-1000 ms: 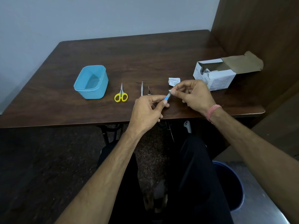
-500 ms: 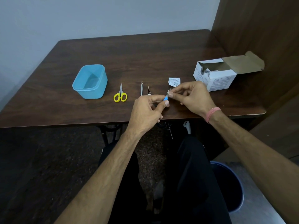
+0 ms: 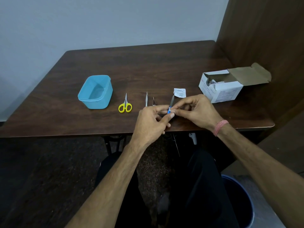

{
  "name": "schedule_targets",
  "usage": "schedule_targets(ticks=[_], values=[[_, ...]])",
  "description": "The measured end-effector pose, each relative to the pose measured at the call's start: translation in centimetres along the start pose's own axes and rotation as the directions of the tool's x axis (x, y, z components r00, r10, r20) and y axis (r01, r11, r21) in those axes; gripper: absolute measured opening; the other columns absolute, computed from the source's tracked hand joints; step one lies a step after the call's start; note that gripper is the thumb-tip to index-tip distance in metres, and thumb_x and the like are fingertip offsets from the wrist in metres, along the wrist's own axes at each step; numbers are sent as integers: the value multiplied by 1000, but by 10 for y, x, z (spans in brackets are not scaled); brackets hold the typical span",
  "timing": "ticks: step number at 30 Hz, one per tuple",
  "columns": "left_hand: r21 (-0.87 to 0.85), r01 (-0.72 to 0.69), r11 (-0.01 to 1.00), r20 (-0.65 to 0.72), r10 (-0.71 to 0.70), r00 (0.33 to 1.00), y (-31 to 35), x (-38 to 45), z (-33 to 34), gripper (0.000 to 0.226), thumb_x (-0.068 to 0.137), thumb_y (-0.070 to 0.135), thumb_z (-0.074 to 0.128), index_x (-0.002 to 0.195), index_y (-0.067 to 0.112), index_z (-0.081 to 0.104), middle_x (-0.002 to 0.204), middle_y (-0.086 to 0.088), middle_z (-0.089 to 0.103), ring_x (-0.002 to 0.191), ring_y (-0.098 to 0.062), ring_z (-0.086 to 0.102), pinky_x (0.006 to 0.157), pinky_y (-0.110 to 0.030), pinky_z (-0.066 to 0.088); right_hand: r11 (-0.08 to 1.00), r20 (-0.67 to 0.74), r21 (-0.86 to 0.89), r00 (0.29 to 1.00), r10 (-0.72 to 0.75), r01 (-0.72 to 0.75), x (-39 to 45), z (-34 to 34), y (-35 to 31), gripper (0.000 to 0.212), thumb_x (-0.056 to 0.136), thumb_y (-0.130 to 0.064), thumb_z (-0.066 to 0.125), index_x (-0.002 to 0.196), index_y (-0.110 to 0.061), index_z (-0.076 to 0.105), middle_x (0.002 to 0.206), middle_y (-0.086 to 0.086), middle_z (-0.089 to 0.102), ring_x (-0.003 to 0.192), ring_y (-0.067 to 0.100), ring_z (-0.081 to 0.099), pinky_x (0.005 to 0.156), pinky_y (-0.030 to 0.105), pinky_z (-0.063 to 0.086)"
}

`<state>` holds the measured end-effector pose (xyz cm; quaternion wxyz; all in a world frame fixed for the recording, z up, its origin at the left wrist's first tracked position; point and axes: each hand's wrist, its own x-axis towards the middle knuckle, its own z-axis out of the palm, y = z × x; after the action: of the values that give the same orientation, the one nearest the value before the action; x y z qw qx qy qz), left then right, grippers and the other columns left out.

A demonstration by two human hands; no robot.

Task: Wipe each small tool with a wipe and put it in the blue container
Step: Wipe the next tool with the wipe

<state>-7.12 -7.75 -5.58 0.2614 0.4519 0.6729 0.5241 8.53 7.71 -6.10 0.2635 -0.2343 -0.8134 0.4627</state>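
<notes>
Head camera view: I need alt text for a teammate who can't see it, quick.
Both hands work at the near table edge: the left hand holds a small blue-handled tool while the right hand pinches a white wipe against it. On the dark wooden table, yellow scissors and two slim metal tools lie untouched, right of an empty blue container.

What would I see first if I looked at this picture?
You'd spot the two hands first, meeting at the table's near edge: the left hand holds a little blue-handled tool while the right hand rubs it with a small white wipe. Next, the bright blue container on the left, with yellow-handled scissors just right of it. An open white box sits far right.
</notes>
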Motion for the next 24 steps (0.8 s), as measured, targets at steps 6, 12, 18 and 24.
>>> schedule_targets(ticks=[6, 12, 18, 24], values=[[4, 11, 1000, 27, -11, 1000, -4, 3, -2, 23, 104, 18, 81, 124, 28, 84, 109, 9, 84, 69, -8, 76, 49, -24, 57, 999, -82, 31, 996, 22, -20, 2, -2, 2, 6, 91, -29, 91, 95, -26, 88, 73, -4, 77, 58, 3, 53, 62, 23, 45], [-26, 38, 999, 28, -37, 999, -7, 4, -2, 23, 100, 22, 85, 123, 26, 85, 104, 9, 84, 67, -6, 74, 49, -22, 56, 997, -22, 78, 1000, 20, -18, 1, -3, -1, 5, 92, -23, 91, 95, -21, 88, 80, 3, 82, 60, 5, 56, 61, 17, 44], [-53, 52, 997, 31, -50, 998, -7, 4, -1, 20, 99, 21, 87, 116, 31, 86, 98, 10, 85, 67, -6, 74, 48, -21, 55, 995, -7, 86, 999, 47, -46, 1, -5, -5, 6, 91, -27, 91, 93, -22, 88, 81, 4, 82, 58, 4, 50, 58, 17, 39], [-94, 50, 994, 27, -48, 999, -8, 4, 0, 23, 96, 19, 89, 110, 35, 82, 95, 7, 84, 67, -8, 74, 47, -21, 55, 995, 69, 89, 997, 36, -42, 0, -9, -8, 6, 89, -21, 91, 94, -18, 89, 70, -2, 77, 56, 1, 51, 59, 13, 38]])
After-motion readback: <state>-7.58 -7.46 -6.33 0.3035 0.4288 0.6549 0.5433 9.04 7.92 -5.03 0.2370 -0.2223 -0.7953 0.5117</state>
